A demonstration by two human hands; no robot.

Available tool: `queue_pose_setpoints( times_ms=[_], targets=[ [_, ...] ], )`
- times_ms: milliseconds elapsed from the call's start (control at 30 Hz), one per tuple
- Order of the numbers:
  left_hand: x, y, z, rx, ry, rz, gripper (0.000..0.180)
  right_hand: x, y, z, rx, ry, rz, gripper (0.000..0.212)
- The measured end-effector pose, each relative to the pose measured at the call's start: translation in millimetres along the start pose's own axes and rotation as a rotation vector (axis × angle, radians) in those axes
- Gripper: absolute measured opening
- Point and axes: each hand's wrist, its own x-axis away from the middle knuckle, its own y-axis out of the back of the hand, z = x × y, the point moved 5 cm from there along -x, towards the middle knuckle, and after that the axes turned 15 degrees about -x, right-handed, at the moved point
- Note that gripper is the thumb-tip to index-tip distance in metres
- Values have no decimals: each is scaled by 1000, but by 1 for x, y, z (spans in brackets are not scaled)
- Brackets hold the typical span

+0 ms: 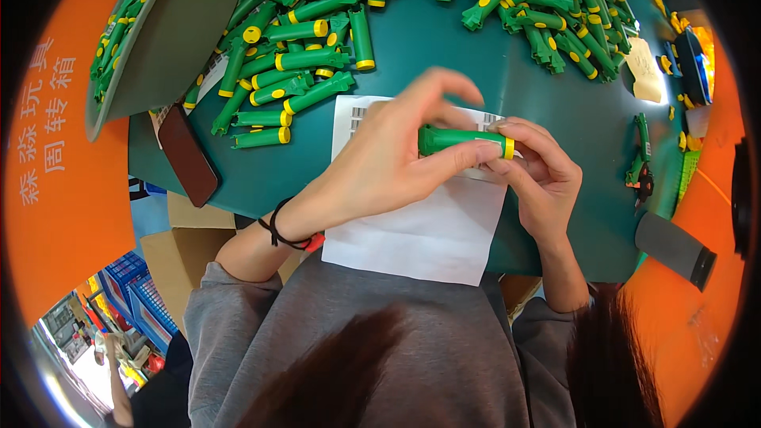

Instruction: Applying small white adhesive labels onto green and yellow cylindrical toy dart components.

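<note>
At the left stands an orange wall (71, 230) with dark writing, and beside it leans a grey curved panel (186, 40). Near its lower edge, a dark brown phone (189, 154) lies tilted on the green desk (436, 47). Next comes a loose heap of green tubes (317, 36) with yellow ends.

In the middle, the left hand (380, 154), with a black band (275, 222) on its wrist, is partly open: its thumb lies against one green tube (460, 139), while a blurred finger is lifted above it. Whether its hidden fingers grip the tube, I cannot tell. This tube is held sideways above a white sheet (412, 230). The right hand (552, 182) has its fingers bent and closed around the yellow end of the tube.

Farther right, another pile of tubes (547, 8) lies at the far side, and a dark grey cylinder (670, 246) rests nearer to the person.
</note>
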Motion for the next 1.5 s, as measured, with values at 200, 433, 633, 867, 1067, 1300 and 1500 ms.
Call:
queue_pose_setpoints(
  times_ms=[200, 433, 633, 867, 1067, 1300, 1500],
  targets=[
    [-2, -7, 9, 263, 25, 207, 30, 1, -1, -4, -41, -61, -31, 39],
    [-1, -6, 17, 5, 201, 168, 24, 1, -5, -13, -73, -50, -19, 42],
    [36, 157, -18, -661, -135, -961, 24, -18, 9, 18, 830, 52, 23, 45],
    [38, 178, -37, -1210, -419, -1242, 18, -17, 24, -13, 624, -190, -49, 31],
    [-3, -18, 4, -735, -642, -401, 29, -10, 10, -20, 41, -358, -159, 40],
    [-8, -25, 21, -607, -703, -487, 28, -5, 15, -27, -198, -373, -232, 47],
    [-14, -15, 19, -533, -515, -465, 27, -5, 13, -23, -173, -271, -250, 44]
  ],
)
